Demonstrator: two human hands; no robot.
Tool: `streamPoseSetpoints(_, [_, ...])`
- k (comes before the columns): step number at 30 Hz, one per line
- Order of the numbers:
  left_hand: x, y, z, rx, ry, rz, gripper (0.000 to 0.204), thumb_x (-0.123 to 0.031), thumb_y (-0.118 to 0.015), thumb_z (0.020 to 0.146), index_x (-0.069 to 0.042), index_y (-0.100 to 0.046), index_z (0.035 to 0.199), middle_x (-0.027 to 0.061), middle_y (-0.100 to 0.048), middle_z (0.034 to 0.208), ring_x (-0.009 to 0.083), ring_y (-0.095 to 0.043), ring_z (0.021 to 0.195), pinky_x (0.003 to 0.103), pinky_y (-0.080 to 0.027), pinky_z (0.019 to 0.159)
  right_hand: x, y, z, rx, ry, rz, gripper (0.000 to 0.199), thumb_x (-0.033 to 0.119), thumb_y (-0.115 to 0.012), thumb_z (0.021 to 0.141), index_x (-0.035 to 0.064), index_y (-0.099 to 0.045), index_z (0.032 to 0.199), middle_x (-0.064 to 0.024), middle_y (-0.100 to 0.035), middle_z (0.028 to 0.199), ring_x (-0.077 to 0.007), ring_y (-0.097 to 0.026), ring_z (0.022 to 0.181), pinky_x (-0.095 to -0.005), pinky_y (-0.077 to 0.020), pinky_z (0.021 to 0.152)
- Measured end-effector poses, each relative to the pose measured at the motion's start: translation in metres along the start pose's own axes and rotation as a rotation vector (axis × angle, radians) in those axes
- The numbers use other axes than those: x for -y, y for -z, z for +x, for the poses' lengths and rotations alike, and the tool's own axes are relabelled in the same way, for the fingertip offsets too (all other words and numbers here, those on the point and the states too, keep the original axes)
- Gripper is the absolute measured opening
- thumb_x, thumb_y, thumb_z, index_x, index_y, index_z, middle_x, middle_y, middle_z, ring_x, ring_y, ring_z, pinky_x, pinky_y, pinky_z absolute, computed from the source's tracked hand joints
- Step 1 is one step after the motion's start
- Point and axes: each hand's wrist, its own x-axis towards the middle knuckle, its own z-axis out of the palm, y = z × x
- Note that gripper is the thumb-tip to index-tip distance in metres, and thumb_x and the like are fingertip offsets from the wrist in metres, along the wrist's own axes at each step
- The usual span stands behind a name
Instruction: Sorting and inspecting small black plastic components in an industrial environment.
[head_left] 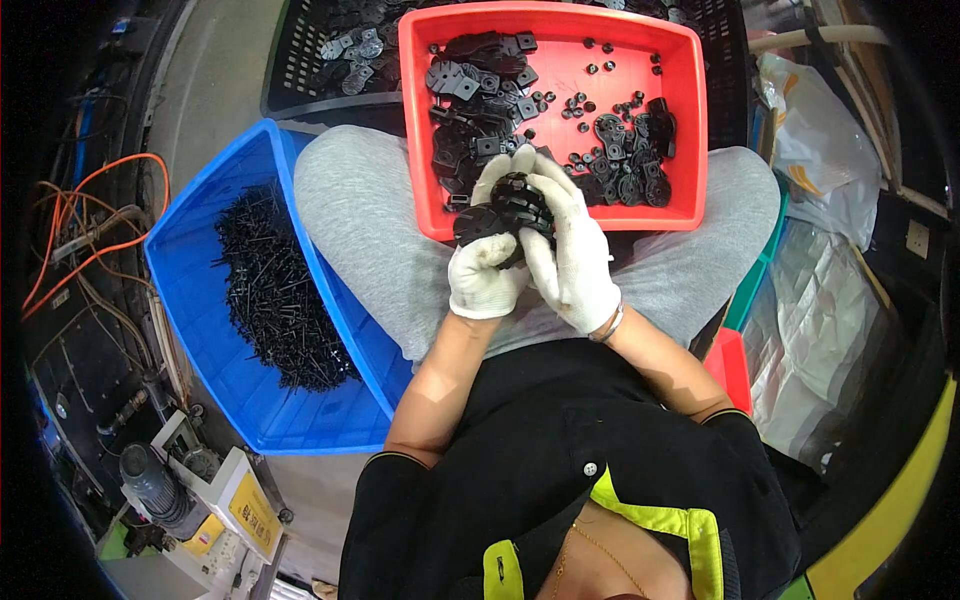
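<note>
My left hand (486, 278), in a white glove, is closed on several black plastic parts (480, 226), its thumb lying across them. My right hand (572, 250), also gloved, curls around the same bunch of black parts from the right, its fingers over the top. The two hands meet above the near edge of a red tray (555, 20) resting across my lap. Flat black plates (455, 80) fill the tray's left side. Small black round pieces (578, 102) lie scattered in its middle, and shaped black parts (632, 160) are heaped at its near right.
Left of my legs stands a blue bin (200, 355) with a heap of thin black pieces (275, 290). A black perforated crate (300, 60) sits beyond the red tray, holding more plates. Clear plastic sheeting (820, 150) hangs at the right. A motor (155, 480) and orange cable (95, 255) are far left.
</note>
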Motion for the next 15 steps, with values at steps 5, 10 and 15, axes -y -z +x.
streamPoseSetpoints(5, [0.000, 0.000, 0.001, 0.055, 0.012, 0.088, 0.083, -0.005, -0.065, 0.070, -0.006, -0.028, 0.145, 0.0147, -0.026, 0.151, 0.0295, -0.025, 0.139, 0.042, -0.017, 0.116, -0.010, -0.001, 0.002, 0.006, -0.004, 0.078, 0.053, -0.003, -0.064, 0.072, 0.0019, -0.047, 0.122, -0.0230, -0.051, 0.120, -0.0402, -0.052, 0.107, -0.0421, -0.0441, 0.090])
streamPoseSetpoints(10, [0.001, -0.010, -0.001, 0.012, 0.034, -0.021, 0.086, 0.003, -0.058, 0.065, -0.005, -0.028, 0.144, 0.0106, -0.032, 0.149, 0.0253, -0.030, 0.137, 0.038, -0.024, 0.115, -0.014, 0.005, 0.007, -0.060, 0.140, -0.102, 0.062, -0.001, -0.073, 0.064, 0.0021, -0.047, 0.121, -0.0202, -0.053, 0.116, -0.0376, -0.054, 0.103, -0.0416, -0.0455, 0.088])
streamPoseSetpoints(15, [0.000, -0.004, 0.002, 0.102, 0.014, 0.033, 0.080, -0.006, -0.066, 0.070, -0.007, -0.033, 0.143, 0.0155, -0.029, 0.150, 0.0283, -0.026, 0.139, 0.042, -0.017, 0.116, -0.015, 0.006, 0.001, -0.010, 0.150, -0.146, 0.077, 0.000, -0.074, 0.061, 0.0007, -0.041, 0.130, -0.0217, -0.048, 0.125, -0.0387, -0.050, 0.112, -0.0428, -0.0431, 0.094])
